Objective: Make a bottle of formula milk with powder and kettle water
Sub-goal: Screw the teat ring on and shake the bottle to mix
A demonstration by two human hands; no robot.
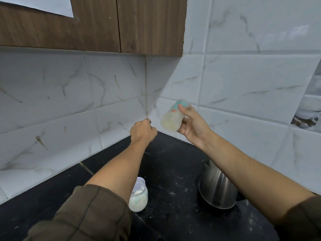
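**Brown sleeves [83, 214] low, bottle [172, 120] held up at the tiled corner**

Between the forearms, on the black counter [173, 171], a powder jar [139, 197] stands at 6 o'clock, partly hidden by the left forearm. A steel kettle [217, 188] sits at 5 o'clock, its right side covered by the right forearm. The right hand [192, 129] clamps thumb and fingers on the tilted, blurred bottle, which holds cloudy liquid. At the bottle's 9 o'clock the left hand [142, 131] is a tight fist, nothing seen in it. Wooden cabinets [86, 23] hang at 12 o'clock.
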